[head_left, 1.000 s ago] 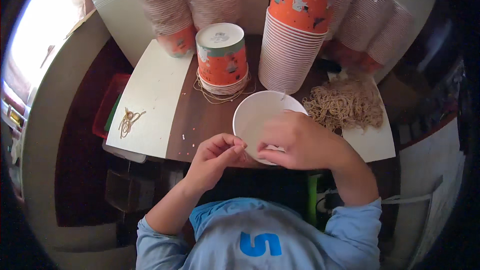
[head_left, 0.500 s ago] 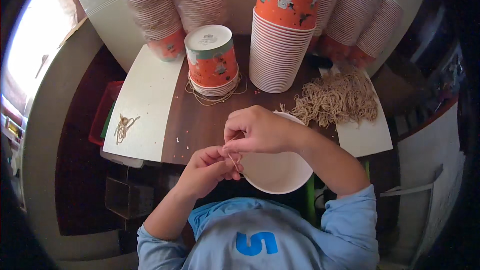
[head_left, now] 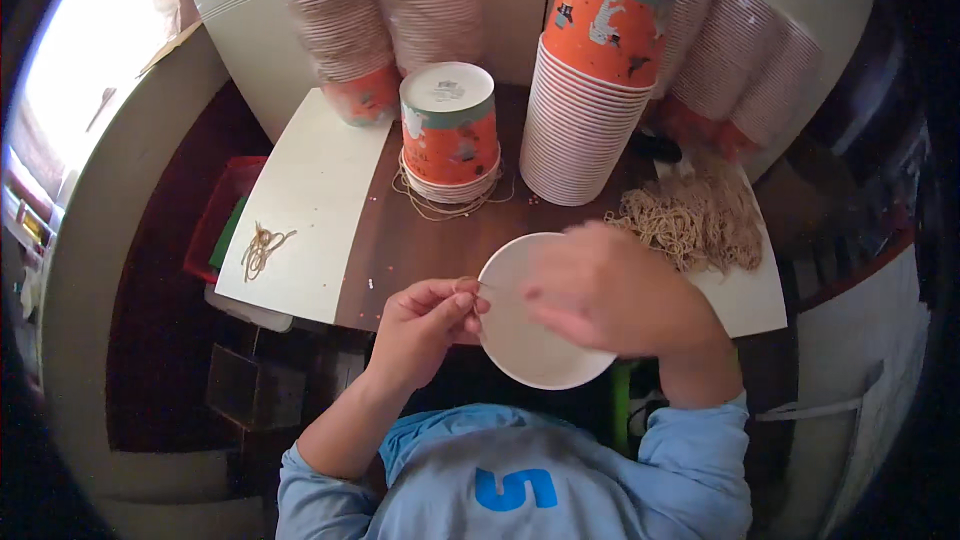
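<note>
A white-lined paper bucket sits mouth up at the near edge of the table, close to my body. At its left rim my left hand is closed in a pinch, with a thin bit of cord showing at the fingertips. My right hand hovers over the bucket's mouth and covers its right part. Motion smears its fingers, so whether they hold anything cannot be made out.
An upside-down orange bucket stack has cord loops around its base. A taller bucket stack stands right of it. Tangled cord lies at right, a small cord bundle at left. Wrapped stacks stand behind.
My right hand has moved away from my left fingertips, rightward over the bucket. My left hand keeps its pinch at the rim. The view has shifted slightly.
</note>
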`<state>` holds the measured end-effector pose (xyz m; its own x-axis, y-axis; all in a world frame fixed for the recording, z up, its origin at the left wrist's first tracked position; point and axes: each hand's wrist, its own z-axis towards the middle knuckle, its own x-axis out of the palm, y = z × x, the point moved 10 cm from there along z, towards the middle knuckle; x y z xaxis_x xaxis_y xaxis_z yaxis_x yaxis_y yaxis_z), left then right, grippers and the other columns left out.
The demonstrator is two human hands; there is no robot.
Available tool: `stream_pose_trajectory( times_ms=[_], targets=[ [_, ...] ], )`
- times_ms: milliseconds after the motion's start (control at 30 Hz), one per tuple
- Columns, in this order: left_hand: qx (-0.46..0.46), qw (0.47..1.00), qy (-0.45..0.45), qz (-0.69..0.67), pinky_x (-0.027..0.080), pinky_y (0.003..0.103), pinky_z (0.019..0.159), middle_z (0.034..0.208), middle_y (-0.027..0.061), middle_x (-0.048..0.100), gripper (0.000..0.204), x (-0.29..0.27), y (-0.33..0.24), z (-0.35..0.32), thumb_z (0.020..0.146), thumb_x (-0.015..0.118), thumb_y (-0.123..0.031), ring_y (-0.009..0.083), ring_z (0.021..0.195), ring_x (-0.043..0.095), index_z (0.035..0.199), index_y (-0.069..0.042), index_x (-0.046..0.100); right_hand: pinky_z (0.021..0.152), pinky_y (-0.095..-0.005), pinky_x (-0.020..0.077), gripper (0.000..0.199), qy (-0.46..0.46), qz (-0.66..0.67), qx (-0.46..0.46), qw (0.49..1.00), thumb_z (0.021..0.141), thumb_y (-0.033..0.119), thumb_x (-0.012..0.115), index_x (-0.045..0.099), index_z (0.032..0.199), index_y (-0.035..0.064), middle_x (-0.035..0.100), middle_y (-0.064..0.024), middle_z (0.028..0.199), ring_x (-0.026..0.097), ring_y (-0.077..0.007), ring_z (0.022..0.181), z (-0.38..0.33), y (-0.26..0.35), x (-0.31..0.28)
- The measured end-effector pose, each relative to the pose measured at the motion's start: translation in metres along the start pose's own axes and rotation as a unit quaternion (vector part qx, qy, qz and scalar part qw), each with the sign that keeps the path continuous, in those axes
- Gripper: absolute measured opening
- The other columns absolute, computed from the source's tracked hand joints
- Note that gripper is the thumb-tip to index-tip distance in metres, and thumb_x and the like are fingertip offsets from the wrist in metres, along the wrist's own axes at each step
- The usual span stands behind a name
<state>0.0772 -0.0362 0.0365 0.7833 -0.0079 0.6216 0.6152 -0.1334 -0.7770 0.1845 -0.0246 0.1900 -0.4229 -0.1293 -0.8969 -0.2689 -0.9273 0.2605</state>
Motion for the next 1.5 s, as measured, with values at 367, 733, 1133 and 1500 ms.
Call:
stream_pose_trajectory(
  times_ms=[367,733,1133,1500],
  targets=[
    [0.042,0.998,-0.033,0.011,0.054,0.025,0.071,0.095,0.0131,0.065,0.017,-0.008,-0.012,0.005,0.09,0.056,-0.005,0.013,0.076,0.063,0.104,0.003,0.06,0.068,-0.0368,0.0396,0.025,0.176,-0.169,0.103,0.964,0.068,0.027,0.07,0.063,0.085,0.0107,0.058,-0.0041,0.076,0.057,-0.0232,0.073,-0.063,-0.018,0.081],
    [0.059,0.994,0.003,0.088,0.049,0.021,0.071,0.091,0.0068,0.065,0.019,0.005,-0.018,0.011,0.088,0.06,-0.005,0.0097,0.078,0.059,0.104,0.003,0.063,0.069,-0.031,0.0487,0.025,-0.04,0.195,0.184,0.963,0.077,0.014,0.068,0.063,0.097,0.0008,0.063,-0.0089,0.089,0.061,-0.0212,0.077,-0.005,-0.05,0.077],
    [0.042,0.998,-0.019,0.031,0.056,0.029,0.073,0.095,0.0116,0.065,0.033,-0.013,-0.018,0.005,0.087,0.059,-0.002,0.0181,0.084,0.065,0.119,0.002,0.053,0.068,-0.0211,0.0469,0.009,-0.059,0.599,0.303,0.739,0.084,0.012,0.064,0.065,0.087,0.0028,0.064,0.0001,0.084,0.058,-0.005,0.074,-0.017,-0.079,0.095],
    [0.04,0.985,0.019,0.169,0.056,0.029,0.076,0.096,0.0111,0.064,0.034,0.016,-0.027,0.003,0.09,0.055,-0.003,0.0164,0.088,0.064,0.121,0.0,0.042,0.072,-0.0297,0.0475,0.009,-0.048,0.289,0.016,0.956,0.077,0.005,0.066,0.069,0.086,0.0042,0.058,-0.0065,0.088,0.059,-0.0177,0.081,0.034,-0.019,0.05]
  ],
)
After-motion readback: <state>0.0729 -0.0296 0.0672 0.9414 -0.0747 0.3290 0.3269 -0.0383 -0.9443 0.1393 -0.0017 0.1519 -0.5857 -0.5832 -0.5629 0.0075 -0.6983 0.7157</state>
